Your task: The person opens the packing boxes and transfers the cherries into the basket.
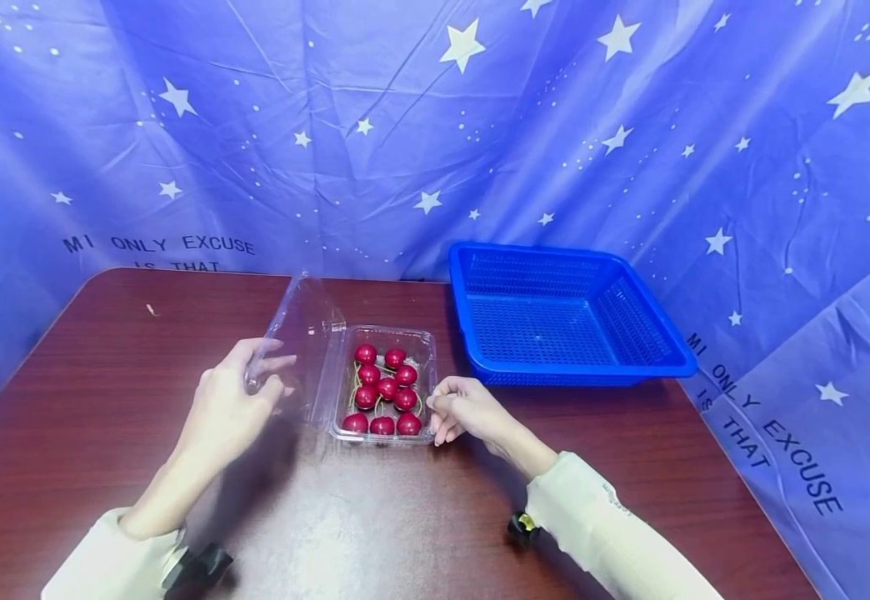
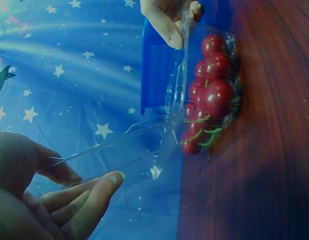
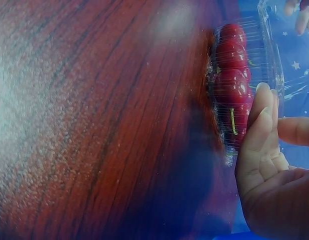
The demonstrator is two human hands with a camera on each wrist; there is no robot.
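Note:
A clear plastic clamshell box [image 1: 337, 429] sits on the table with several red cherries [image 1: 386, 388] with green stems inside. Its hinged lid [image 1: 307, 333] stands raised and tilted to the left. My left hand [image 1: 228, 400] holds the lid's free edge, which runs between the thumb and the fingers in the left wrist view. At the box's right side my right hand [image 1: 468, 410] pinches the rim near its front corner. The right wrist view shows the fingertips [image 3: 263, 95] against the box wall [image 3: 274, 55], with the cherries [image 3: 232, 82] seen through the plastic.
A blue plastic basket [image 1: 480, 362] stands behind and right of the box, with no contents visible. A small pale scrap [image 1: 152, 310] lies at the table's back left. Star-printed blue cloth [image 1: 375, 167] hangs along the back and right edges of the brown table [image 1: 67, 433].

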